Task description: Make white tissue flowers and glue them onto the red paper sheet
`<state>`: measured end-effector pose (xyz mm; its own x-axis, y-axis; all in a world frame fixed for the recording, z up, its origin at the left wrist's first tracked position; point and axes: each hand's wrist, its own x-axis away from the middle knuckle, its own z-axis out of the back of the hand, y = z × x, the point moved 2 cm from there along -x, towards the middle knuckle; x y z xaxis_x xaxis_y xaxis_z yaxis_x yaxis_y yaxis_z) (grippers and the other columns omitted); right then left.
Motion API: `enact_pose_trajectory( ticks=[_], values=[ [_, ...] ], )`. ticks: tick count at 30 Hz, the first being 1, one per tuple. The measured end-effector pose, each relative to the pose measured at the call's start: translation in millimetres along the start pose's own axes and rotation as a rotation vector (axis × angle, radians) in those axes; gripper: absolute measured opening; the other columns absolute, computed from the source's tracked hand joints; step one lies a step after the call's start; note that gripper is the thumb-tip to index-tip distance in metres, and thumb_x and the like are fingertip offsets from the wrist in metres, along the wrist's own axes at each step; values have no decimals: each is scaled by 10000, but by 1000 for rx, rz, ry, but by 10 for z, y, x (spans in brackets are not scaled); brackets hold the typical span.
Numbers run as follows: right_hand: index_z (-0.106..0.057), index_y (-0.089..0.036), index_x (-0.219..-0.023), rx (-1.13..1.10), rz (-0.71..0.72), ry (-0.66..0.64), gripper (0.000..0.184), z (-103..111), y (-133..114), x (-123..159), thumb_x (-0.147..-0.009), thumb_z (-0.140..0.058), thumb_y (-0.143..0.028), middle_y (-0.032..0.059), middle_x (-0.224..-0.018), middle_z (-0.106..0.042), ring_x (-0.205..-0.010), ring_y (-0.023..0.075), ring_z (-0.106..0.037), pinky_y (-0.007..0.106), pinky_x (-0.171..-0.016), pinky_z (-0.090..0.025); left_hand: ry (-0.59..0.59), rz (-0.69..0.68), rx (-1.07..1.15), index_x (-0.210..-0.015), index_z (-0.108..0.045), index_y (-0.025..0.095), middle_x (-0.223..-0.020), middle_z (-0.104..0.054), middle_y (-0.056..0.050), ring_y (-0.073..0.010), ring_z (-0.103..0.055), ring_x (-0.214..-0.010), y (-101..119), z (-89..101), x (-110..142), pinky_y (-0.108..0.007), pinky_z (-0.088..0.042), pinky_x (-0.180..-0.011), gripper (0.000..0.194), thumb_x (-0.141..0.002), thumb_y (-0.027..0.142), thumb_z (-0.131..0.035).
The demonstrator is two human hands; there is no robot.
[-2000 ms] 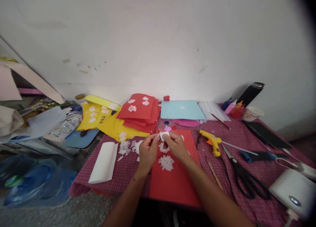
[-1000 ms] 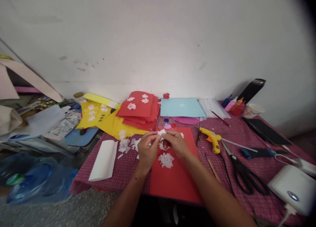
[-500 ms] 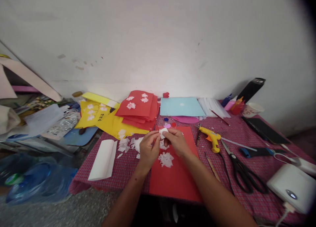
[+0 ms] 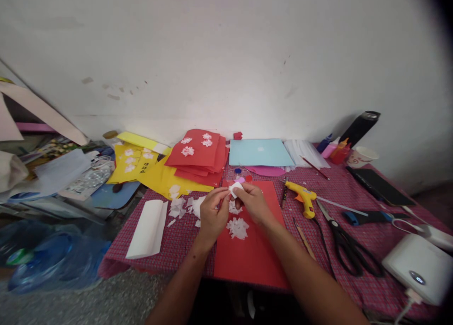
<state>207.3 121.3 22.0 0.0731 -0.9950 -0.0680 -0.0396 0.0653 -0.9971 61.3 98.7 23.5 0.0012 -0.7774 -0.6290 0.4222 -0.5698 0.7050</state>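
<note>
Between my two hands is a small piece of white paper point(image 4: 236, 188), pinched by the fingertips of both. My left hand point(image 4: 215, 212) grips its left side and my right hand point(image 4: 253, 202) its right side, thumbs close together. Below them lies a red sheet of paper point(image 4: 251, 263), bearing a white paper flower point(image 4: 238, 228). A second white flower point(image 4: 234, 208) on the sheet is partly hidden behind my hands. Torn white paper scraps point(image 4: 178, 208) are scattered left of my left hand.
Left stands a folded white sheet point(image 4: 146, 230); behind are red cards point(image 4: 194, 150), yellow paper point(image 4: 166, 179) and a light blue sheet point(image 4: 260, 153). On the right lie a yellow glue gun point(image 4: 302, 197), black-handled scissors point(image 4: 348, 249), a white power bank point(image 4: 421, 268) and a black flask point(image 4: 361, 127).
The white paper piece has turned slightly between my fingertips. Both hands stay in nearly the same place, and the things on the table have not moved.
</note>
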Motion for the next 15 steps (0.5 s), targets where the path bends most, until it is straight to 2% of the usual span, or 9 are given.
enact_pose_trajectory(
  ticks=[8,12,15],
  values=[
    [-637,-172,-678,11,6,0,294,16,5,-10,-876,-591,-385,-25,-477,-563,-437,114,-507,222,-473,-379,13,42,38,-1008,-742,226,-1047,-742,-55,-185,-682,-995,-2,4,0,-362,-537,-926,179,-924,186,-590],
    [-629,-175,-666,56,34,-5,310,18,-22,0,-882,-582,-391,-29,-477,-552,-436,108,-494,220,-471,-372,40,81,34,-933,-740,218,-967,-725,-44,-177,-670,-935,-3,20,-5,-329,-529,-873,112,-909,221,-631],
    [-656,-169,-728,81,39,4,231,1,-51,8,-856,-599,-352,-39,-505,-552,-448,107,-504,215,-463,-382,71,105,14,-899,-731,216,-908,-708,-30,-167,-655,-886,5,38,-8,-304,-514,-834,77,-892,228,-655]
  ],
)
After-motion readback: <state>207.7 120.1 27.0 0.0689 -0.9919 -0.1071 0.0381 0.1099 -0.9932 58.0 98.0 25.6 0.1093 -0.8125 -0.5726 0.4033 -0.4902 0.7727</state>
